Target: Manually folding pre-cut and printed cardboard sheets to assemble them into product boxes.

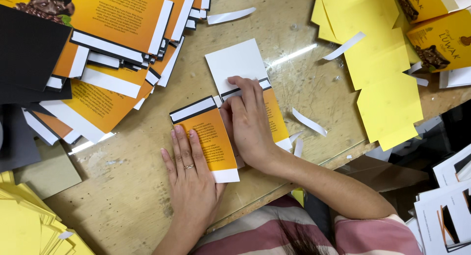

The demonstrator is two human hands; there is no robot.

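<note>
Head view: worktop point(147, 176) of scuffed wood, heaped with orange cards point(113, 49) at upper left and yellow sheets point(382, 83) at right. At centre lies an orange printed card point(208, 134) beside a white panel point(238, 61). Left hand point(189, 179) lies flat on it, fingers together; right hand point(248, 125) presses the fold, fingers bent, gripping nothing.

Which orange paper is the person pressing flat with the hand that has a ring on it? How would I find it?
Look at the wooden table, near the front edge where both hands meet. The left hand, the one with the ring, lies flat on an orange printed card. Unlike the big messy pile of orange sheets at the top left, this one lies by itself, with a black and white band on top and a white strip below.
</note>
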